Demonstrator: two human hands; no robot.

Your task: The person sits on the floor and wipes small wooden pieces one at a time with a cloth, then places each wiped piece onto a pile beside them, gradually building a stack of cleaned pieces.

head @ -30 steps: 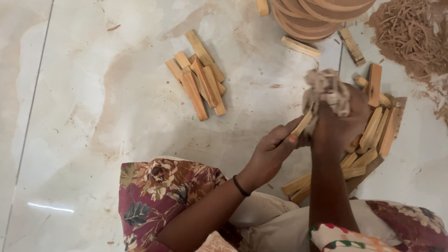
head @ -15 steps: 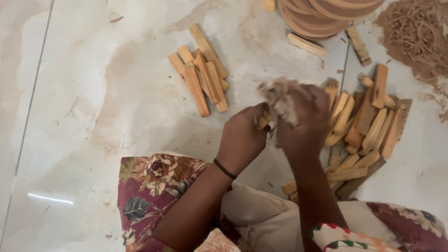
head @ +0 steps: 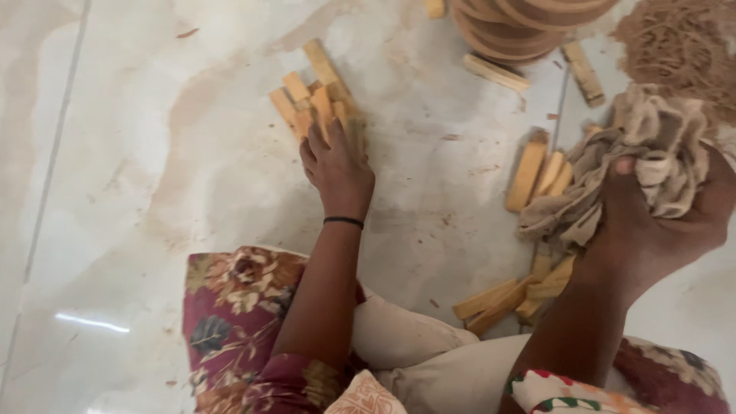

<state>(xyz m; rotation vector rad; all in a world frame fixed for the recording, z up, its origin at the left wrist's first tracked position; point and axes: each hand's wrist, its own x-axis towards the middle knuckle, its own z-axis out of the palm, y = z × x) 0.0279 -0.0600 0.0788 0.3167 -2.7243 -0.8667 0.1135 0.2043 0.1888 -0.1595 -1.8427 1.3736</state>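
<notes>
My left hand (head: pixel 337 165) reaches forward onto a small pile of light wooden blocks (head: pixel 314 96) on the marble floor. Its fingers lie over the near end of the pile, and whether they grip a block is hidden. A black band circles that wrist. My right hand (head: pixel 652 222) is raised at the right and clutches a crumpled beige cloth (head: pixel 644 149). Under and beside the cloth lies a second, looser heap of wooden blocks (head: pixel 529 172), with more blocks (head: pixel 502 299) near my knee.
A stack of round wooden discs (head: pixel 521 23) stands at the top, with two loose blocks (head: pixel 498 73) beside it. A mound of brown fibre shavings (head: pixel 682 42) fills the top right corner. My floral-clothed knee (head: pixel 238 299) is at the bottom.
My left hand has left the cloth and moved left onto the block pile. My right hand has swung to the right with the cloth still in it.
</notes>
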